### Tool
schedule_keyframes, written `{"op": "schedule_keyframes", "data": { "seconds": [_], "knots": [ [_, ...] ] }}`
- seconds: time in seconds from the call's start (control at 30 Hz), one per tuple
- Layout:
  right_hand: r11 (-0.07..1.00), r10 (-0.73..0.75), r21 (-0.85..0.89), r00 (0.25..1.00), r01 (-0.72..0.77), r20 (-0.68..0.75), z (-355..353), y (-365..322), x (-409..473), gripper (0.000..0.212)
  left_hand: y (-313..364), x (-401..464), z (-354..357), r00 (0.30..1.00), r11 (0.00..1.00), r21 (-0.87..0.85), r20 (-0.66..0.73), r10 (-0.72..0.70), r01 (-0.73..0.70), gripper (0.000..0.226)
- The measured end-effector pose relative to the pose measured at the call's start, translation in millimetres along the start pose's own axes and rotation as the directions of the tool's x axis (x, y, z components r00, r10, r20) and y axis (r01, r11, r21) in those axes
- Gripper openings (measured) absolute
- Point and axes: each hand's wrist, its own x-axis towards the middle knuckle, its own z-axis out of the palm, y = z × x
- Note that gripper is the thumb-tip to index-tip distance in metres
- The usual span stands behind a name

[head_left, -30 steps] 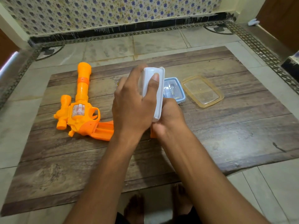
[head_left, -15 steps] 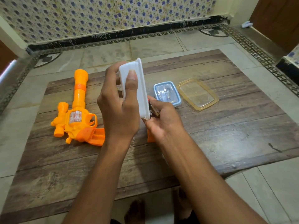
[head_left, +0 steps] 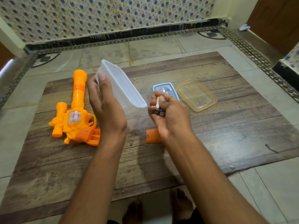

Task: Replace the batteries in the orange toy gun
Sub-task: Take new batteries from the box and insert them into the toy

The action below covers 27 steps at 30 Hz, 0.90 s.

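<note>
The orange toy gun (head_left: pixel 76 110) lies on the wooden board (head_left: pixel 226 136) at the left, barrel pointing away, its grip compartment open. My left hand (head_left: pixel 106 107) holds a white plastic container (head_left: pixel 123 86) tilted in the air above the board. My right hand (head_left: pixel 168 113) grips a few batteries (head_left: pixel 158 105) in its curled fingers, just right of the container's lower end. An orange battery cover (head_left: pixel 152 135) lies on the board, partly under my right wrist.
A small blue-rimmed box (head_left: pixel 165 88) with small metal items sits behind my right hand. A clear amber lid (head_left: pixel 196 95) lies to its right. Tiled floor surrounds the board, with a patterned wall behind. My bare feet (head_left: pixel 157 207) show at the near edge.
My left hand has tipped the white container and moved it left, away from my right hand. My right hand now holds batteries that came out of it.
</note>
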Motion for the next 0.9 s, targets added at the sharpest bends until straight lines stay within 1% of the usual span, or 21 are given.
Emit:
{"op": "schedule_keyframes", "data": {
  "seconds": [0.13, 0.2, 0.27, 0.3, 0.37, 0.4, 0.43, 0.47, 0.53, 0.57, 0.63, 0.67, 0.77, 0.83, 0.9],
  "knots": [
    [0.974, -0.169, -0.156, 0.986, 0.167, -0.001, -11.7, -21.7, 3.6, 0.026, -9.0, -0.8, 4.1, 0.996, 0.995, -0.053, 0.028, -0.085, 0.087, 0.025],
    [0.907, -0.279, -0.325, 0.96, 0.268, 0.013, -22.1, -34.8, 8.3, 0.025, -12.6, -1.5, 7.8, 0.99, 0.989, -0.069, 0.07, -0.123, 0.128, 0.022],
    [0.764, -0.4, -0.54, 0.916, 0.353, 0.034, -36.8, -46.0, 16.2, 0.027, -14.3, -4.0, 12.0, 0.981, 0.981, -0.09, 0.105, -0.164, 0.174, 0.019],
    [0.66, -0.457, -0.65, 0.888, 0.377, 0.051, -44.2, -51.4, 19.4, 0.028, -13.6, -6.6, 14.9, 0.976, 0.975, -0.105, 0.123, -0.182, 0.195, 0.02],
    [0.399, -0.544, -0.836, 0.831, 0.377, 0.115, -56.1, -60.2, 23.5, 0.029, -12.6, -11.3, 19.9, 0.963, 0.96, -0.148, 0.167, -0.213, 0.238, 0.019],
    [0.275, -0.565, -0.892, 0.811, 0.357, 0.151, -60.3, -63.5, 24.6, 0.029, -11.2, -13.5, 22.3, 0.955, 0.95, -0.167, 0.188, -0.231, 0.263, 0.021],
    [0.185, -0.575, -0.924, 0.8, 0.334, 0.174, -63.6, -66.6, 24.3, 0.029, -9.8, -14.9, 24.7, 0.945, 0.939, -0.184, 0.207, -0.252, 0.29, 0.024],
    [0.119, -0.582, -0.941, 0.79, 0.317, 0.192, -66.4, -68.7, 23.9, 0.031, -8.2, -16.1, 26.4, 0.935, 0.925, -0.206, 0.228, -0.272, 0.319, 0.028],
    [0.027, -0.588, -0.955, 0.777, 0.295, 0.223, -70.3, -72.9, 23.0, 0.032, -5.3, -18.7, 28.7, 0.898, 0.873, -0.266, 0.288, -0.332, 0.408, 0.033],
    [-0.01, -0.586, -0.961, 0.777, 0.277, 0.23, -71.8, -74.0, 24.0, 0.029, -3.3, -19.8, 29.2, 0.872, 0.836, -0.293, 0.316, -0.374, 0.464, 0.038],
    [-0.086, -0.589, -0.967, 0.771, 0.24, 0.244, -74.2, -75.7, 25.5, 0.02, 0.9, -22.2, 29.6, 0.817, 0.767, -0.316, 0.371, -0.442, 0.559, 0.052],
    [-0.124, -0.592, -0.967, 0.766, 0.224, 0.253, -75.1, -76.7, 26.1, 0.021, 2.6, -23.2, 29.8, 0.8, 0.749, -0.318, 0.393, -0.453, 0.581, 0.059],
    [-0.196, -0.574, -0.968, 0.782, 0.155, 0.241, -75.9, -79.3, 25.1, 0.023, 3.8, -25.2, 29.2, 0.783, 0.734, -0.322, 0.431, -0.449, 0.598, 0.069],
    [-0.246, -0.568, -0.962, 0.786, 0.118, 0.242, -75.0, -79.5, 25.9, 0.014, 1.0, -24.6, 27.3, 0.777, 0.744, -0.313, 0.472, -0.417, 0.59, 0.074],
    [-0.295, -0.583, -0.951, 0.771, 0.093, 0.256, -73.3, -78.2, 27.1, 0.005, -1.3, -24.3, 24.7, 0.755, 0.759, -0.284, 0.531, -0.385, 0.587, 0.081]
  ]
}}
